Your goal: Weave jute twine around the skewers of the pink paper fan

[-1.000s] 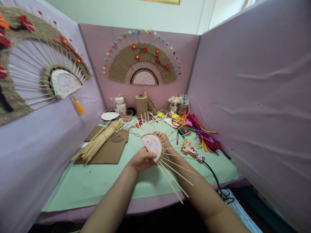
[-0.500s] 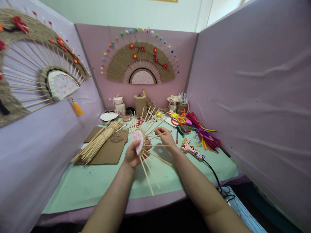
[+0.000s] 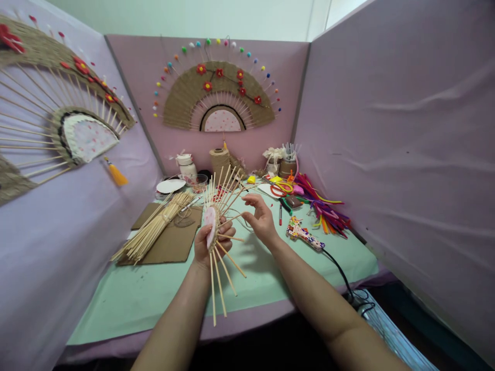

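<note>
My left hand (image 3: pixel 204 246) is closed on a small unfinished fan (image 3: pixel 211 225): a pink half-disc with a jute rim and bamboo skewers sticking out all round it. It stands nearly edge-on to me, above the green table mat (image 3: pixel 147 299). My right hand (image 3: pixel 261 217) hovers just to the right of the fan, thumb and forefinger pinched together near the skewer tips. A thin strand of twine (image 3: pixel 243 224) curves between the fan and that hand; what the pinch holds is too fine to make out.
A bundle of skewers (image 3: pixel 154 232) lies on brown cardboard (image 3: pixel 174 245) at left. Behind are a twine spool (image 3: pixel 219 159), a white plate (image 3: pixel 170 185), scissors (image 3: pixel 280 188) and pipe cleaners (image 3: pixel 325 208). A glue gun (image 3: pixel 302 234) lies at right. Finished fans (image 3: pixel 218 98) hang on the walls.
My left hand has turned the fan from facing me to nearly edge-on and shifted it left. My right hand has come out from behind it and now hovers beside the skewers.
</note>
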Motion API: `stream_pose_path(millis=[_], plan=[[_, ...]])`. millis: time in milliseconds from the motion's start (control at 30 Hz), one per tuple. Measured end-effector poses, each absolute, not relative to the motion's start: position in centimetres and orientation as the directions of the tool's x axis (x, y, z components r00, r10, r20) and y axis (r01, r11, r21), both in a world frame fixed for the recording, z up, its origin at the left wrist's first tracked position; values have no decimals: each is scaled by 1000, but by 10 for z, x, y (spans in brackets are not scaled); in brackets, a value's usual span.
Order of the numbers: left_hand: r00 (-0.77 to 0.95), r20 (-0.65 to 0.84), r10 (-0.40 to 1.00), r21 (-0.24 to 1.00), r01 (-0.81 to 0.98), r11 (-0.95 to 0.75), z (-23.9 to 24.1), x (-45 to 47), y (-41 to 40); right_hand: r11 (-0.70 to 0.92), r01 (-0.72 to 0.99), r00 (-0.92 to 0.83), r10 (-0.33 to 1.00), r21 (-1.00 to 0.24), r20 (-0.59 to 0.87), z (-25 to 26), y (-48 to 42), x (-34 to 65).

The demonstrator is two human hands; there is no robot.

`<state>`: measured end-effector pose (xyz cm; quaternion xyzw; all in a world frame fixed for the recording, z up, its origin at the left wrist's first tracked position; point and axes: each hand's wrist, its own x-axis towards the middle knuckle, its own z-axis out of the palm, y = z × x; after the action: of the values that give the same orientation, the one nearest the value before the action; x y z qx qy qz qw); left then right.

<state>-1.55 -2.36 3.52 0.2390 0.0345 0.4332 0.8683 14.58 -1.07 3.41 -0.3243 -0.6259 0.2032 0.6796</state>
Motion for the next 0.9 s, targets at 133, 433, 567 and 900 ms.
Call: stream_pose_path(millis=[133, 433, 567, 900], plan=[[633, 162, 757, 415, -740, 530, 33, -15, -23, 776, 358, 111, 516, -519, 849, 36, -17, 142], [647, 134, 751, 417, -724, 550, 29, -12, -23, 663, 714, -55, 371, -223, 927, 32, -13, 132], [649, 123, 751, 427, -717, 551, 30, -12, -23, 679, 692, -2, 341, -245, 940, 33, -12, 133], [651, 138, 747, 407, -725, 556, 33, -13, -22, 619, 188, 544, 581, -763, 606, 28, 9, 155]])
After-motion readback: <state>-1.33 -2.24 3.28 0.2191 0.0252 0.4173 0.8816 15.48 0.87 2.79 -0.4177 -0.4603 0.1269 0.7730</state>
